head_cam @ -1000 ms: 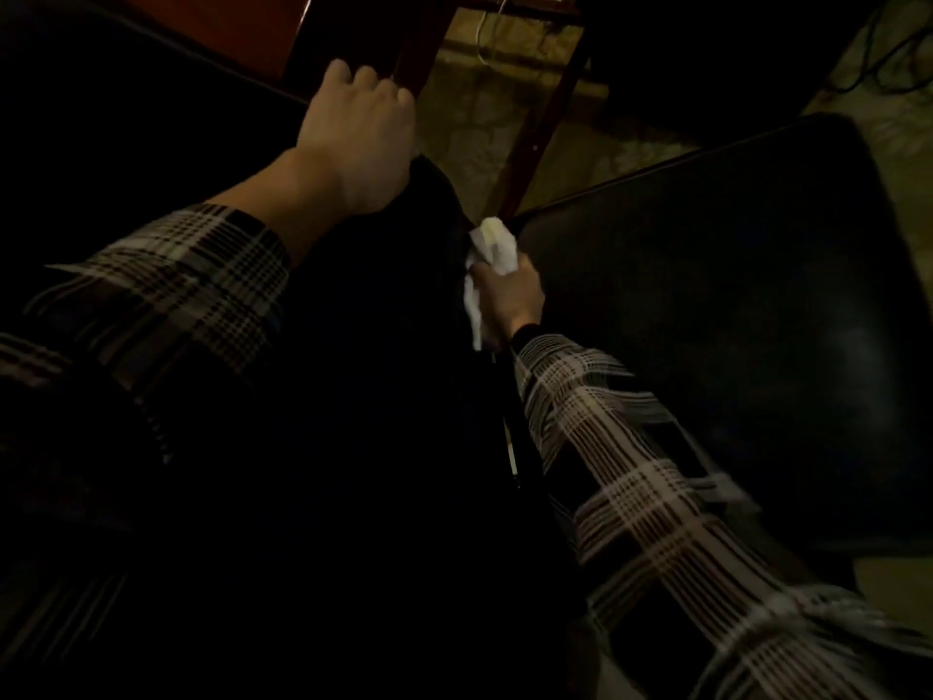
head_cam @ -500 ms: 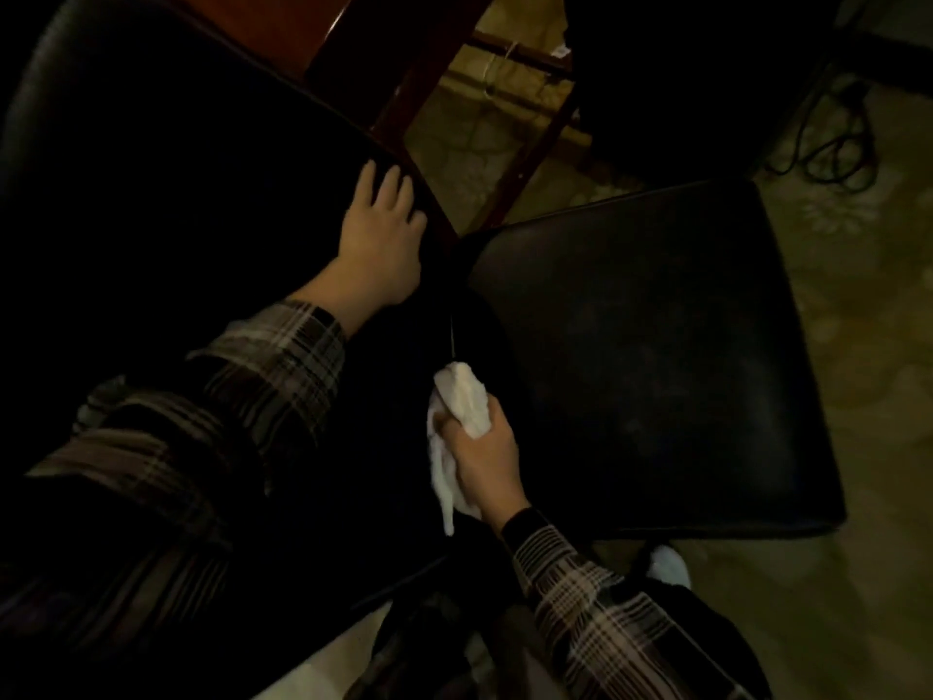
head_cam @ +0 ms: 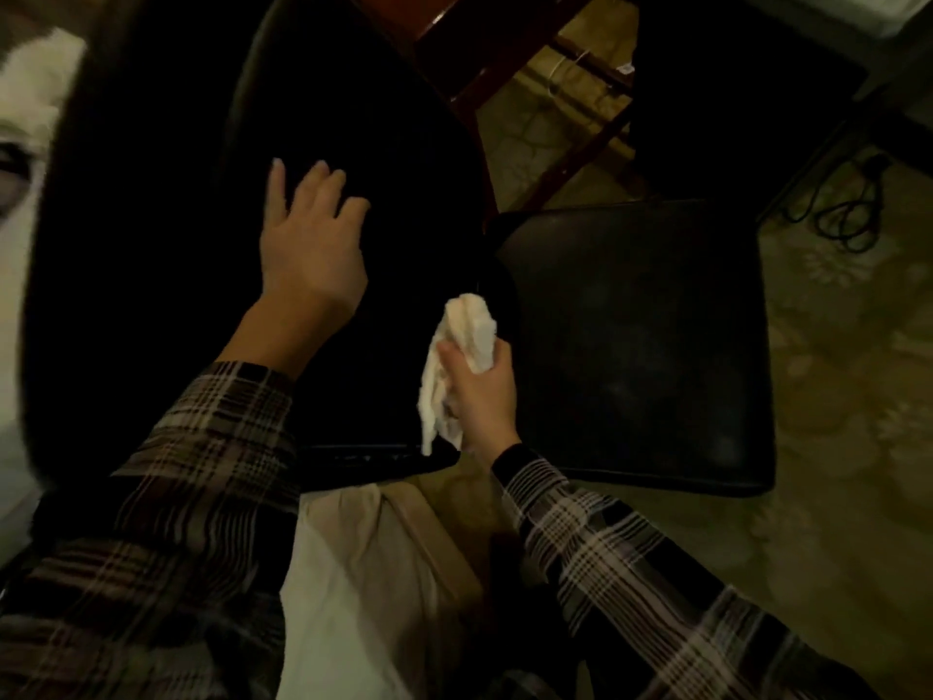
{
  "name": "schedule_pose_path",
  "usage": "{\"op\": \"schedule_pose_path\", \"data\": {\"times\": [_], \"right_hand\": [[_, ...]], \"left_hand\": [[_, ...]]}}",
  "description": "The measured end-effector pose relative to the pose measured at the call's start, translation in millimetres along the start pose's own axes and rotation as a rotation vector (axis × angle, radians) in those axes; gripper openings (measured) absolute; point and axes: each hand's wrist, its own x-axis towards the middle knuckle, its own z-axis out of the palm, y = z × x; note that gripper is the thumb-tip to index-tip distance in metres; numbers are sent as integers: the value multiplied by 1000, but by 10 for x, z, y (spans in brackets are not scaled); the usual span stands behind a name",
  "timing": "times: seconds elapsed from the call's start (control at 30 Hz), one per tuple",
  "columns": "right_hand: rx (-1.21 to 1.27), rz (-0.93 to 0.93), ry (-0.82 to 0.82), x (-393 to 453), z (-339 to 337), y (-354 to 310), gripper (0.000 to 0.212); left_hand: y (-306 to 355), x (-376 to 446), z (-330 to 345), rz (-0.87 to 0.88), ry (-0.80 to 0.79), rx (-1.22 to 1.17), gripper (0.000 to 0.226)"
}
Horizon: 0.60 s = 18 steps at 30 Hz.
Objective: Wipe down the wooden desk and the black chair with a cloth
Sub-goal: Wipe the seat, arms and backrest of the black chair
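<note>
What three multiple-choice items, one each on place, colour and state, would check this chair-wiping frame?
1. Where does the left hand lie?
A. On the black chair back
B. On the floor
C. On the cloth

2. What colour is the cloth?
A. Red
B. White
C. Blue

3. How is the right hand?
A. Flat and empty
B. Out of view
C. Gripping the cloth

Key: 1 A, the left hand's spread fingers lie against the chair back. 2 B, the cloth shows white against the dark chair. 3 C, the right hand's fingers curl round the bunched cloth beside the chair seat, with loose cloth hanging below.
</note>
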Motion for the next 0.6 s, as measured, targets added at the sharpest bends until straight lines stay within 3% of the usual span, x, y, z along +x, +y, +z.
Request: {"op": "schedule_pose_path", "data": {"times": [0.13,0.27,0.6], "right_hand": [[-84,-112,-55,-422,452,-89,45],[-225,-224,42,-471,675,-121,51],[-603,-485,-5,354,548,-249,59]], "left_hand": [[-371,-468,-192,-137,193,11,46],[-341,-686,-210,-179,85,103,62],[-177,-586,46,-268,173,54,63]]}}
